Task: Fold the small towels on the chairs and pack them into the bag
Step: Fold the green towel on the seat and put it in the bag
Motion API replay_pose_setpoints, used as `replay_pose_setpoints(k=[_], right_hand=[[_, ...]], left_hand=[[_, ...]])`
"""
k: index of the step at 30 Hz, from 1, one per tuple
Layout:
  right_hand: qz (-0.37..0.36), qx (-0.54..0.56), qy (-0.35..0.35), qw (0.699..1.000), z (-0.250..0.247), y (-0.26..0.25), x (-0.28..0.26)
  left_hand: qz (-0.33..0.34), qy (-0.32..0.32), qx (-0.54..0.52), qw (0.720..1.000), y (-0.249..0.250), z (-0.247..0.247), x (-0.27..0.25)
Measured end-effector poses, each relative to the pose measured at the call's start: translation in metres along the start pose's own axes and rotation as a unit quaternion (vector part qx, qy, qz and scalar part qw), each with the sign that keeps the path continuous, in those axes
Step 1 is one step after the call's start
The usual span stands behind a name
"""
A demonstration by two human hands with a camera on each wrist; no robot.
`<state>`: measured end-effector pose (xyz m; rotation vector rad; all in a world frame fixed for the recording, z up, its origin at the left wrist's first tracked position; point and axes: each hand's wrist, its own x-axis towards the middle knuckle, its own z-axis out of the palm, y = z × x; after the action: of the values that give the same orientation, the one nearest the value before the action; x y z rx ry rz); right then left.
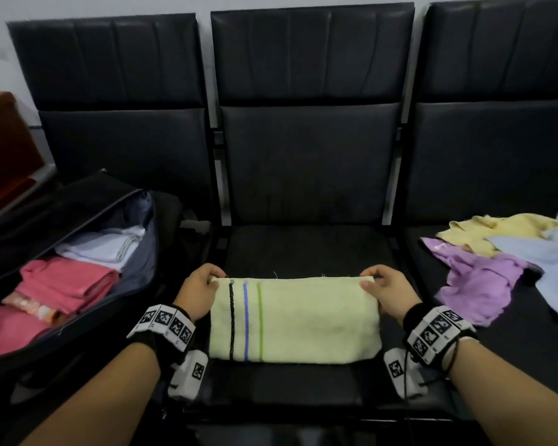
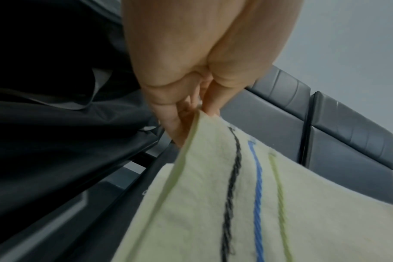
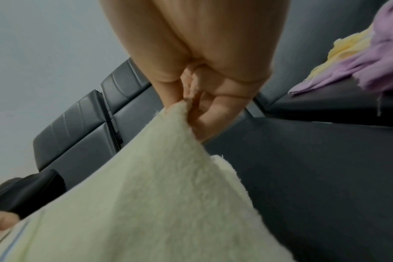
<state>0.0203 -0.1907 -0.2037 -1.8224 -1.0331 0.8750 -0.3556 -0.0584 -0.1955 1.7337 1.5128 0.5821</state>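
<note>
A pale green towel with black, blue and green stripes lies folded on the middle chair seat. My left hand pinches its far left corner, and my right hand pinches its far right corner. The left wrist view shows fingers closed on the striped towel. In the right wrist view my fingers pinch the plain end of the towel. An open black bag sits on the left chair, holding folded pink and white towels.
Loose purple, yellow and light blue towels lie in a heap on the right chair seat. Black chair backs rise behind. A brown cabinet stands at the far left.
</note>
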Motion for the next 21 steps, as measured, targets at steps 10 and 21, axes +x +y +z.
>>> replay_pose_setpoints(k=[10,21], right_hand=[[0.104,-0.133,0.02,0.986,0.017,0.039,0.047],[0.183,-0.082,-0.028,0.979,0.028,0.049,0.022]], left_hand=[[-0.087,0.015,0.065,0.994,-0.017,0.036,0.043],[-0.088,-0.036,0.133,0.987,-0.041,0.048,-0.005]])
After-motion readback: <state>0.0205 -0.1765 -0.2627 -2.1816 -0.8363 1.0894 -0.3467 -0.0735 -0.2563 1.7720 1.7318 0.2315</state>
